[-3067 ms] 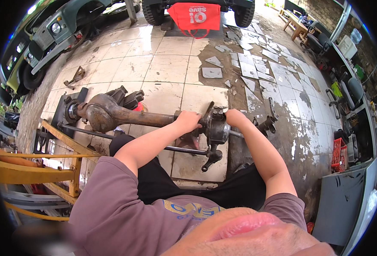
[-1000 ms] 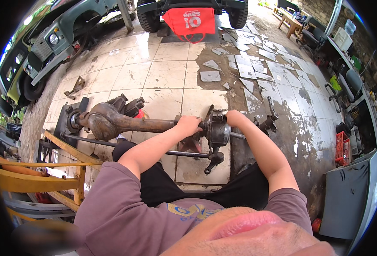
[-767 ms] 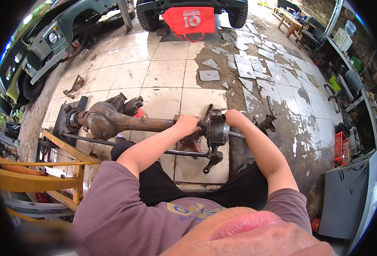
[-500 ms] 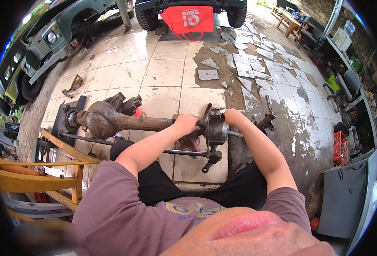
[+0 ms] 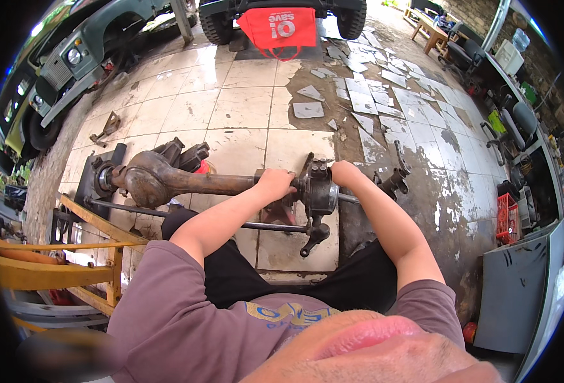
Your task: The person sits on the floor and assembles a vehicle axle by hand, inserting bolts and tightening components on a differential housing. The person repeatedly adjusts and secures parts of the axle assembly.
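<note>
The rusty axle [image 5: 186, 182] lies across the tiled floor [image 5: 250, 108] right in front of the sitting person, with its round fat middle off to their left. It looks very heavy and hard, made of thick metal, and it is dirty, maybe a bit greasy, so it could slip. The long tube looks like a good place to grab it. The left hand [image 5: 274, 185] is curled around that tube, just beside the steering knuckle [image 5: 320, 188] at the end. The right hand [image 5: 344, 172] is closed on the far side of the knuckle; I cannot see its fingers well. A thin rod [image 5: 186, 217] runs under the axle. The floor is cracked, with loose broken tiles [image 5: 358, 96]. A green truck [image 5: 71, 60] is parked on the left, and a yellow wooden frame [image 5: 58, 262] stands near.
</note>
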Tool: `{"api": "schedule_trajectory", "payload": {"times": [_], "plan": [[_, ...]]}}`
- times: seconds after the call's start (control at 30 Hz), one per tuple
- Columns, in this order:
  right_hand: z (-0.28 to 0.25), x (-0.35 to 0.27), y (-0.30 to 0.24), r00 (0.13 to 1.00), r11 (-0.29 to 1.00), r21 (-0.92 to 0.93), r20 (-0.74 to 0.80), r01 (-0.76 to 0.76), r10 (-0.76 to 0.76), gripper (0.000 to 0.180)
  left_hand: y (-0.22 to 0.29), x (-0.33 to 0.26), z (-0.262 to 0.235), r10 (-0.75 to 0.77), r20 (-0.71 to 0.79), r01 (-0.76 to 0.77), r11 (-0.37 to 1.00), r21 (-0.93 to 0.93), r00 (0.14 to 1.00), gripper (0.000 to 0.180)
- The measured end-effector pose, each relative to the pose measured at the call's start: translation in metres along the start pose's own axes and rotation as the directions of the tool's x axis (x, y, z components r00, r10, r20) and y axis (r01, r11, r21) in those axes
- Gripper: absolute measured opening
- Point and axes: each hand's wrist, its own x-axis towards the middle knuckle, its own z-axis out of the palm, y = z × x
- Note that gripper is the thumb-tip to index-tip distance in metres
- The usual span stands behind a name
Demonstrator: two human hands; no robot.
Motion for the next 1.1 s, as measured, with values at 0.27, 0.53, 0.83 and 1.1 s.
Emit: {"api": "schedule_trajectory", "payload": {"times": [0.27, 0.53, 0.83, 1.1], "plan": [[-0.004, 0.002, -0.006, 1.0, 1.0, 0.01, 0.018, 0.009, -0.009, 0.025, -0.01, -0.004, 0.006, -0.012, -0.016, 0.012, 1.0, 0.017, 1.0, 0.047], [-0.003, 0.007, -0.003, 0.999, 0.999, -0.039, 0.044, 0.021, -0.019, 0.025, -0.004, -0.002, 0.0, -0.013, 0.023, 0.013, 1.0, 0.009, 1.0, 0.052], [0.003, 0.012, -0.005, 0.999, 0.999, -0.023, 0.0, 0.046, -0.046, 0.023, -0.005, -0.004, 0.002, -0.006, 0.013, 0.005, 1.0, 0.021, 1.0, 0.05], [-0.008, 0.009, -0.01, 0.999, 0.999, -0.006, 0.034, 0.037, -0.037, 0.025, -0.012, -0.007, 0.002, -0.007, 0.008, 0.007, 1.0, 0.026, 1.0, 0.051]]}}
